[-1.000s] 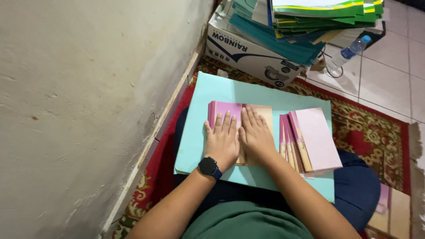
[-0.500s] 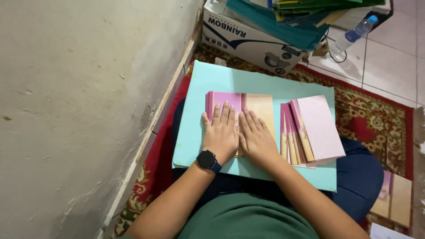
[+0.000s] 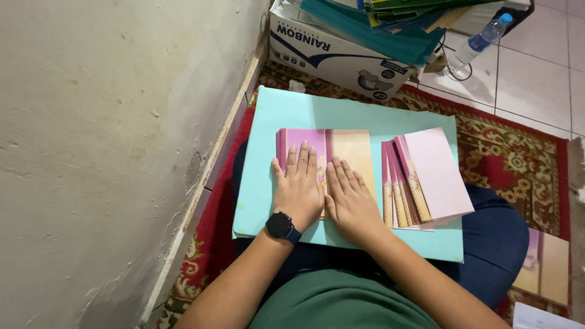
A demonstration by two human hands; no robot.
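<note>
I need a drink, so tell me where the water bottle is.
In the head view, the plastic water bottle lies on the white tiled floor at the top right, just beyond the red carpet and right of the cardboard box.

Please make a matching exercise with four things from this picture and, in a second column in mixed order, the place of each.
Things:
1. black round wristwatch
2. clear plastic bottle with blue cap
3. fanned stack of pink paper cards
4. white cardboard box

Places:
A. on white floor tiles, top right
B. on the left wrist
C. beyond the light blue board, under teal folders
D. on the board, right of both hands

Pairs: 1-B, 2-A, 3-D, 4-C
</note>
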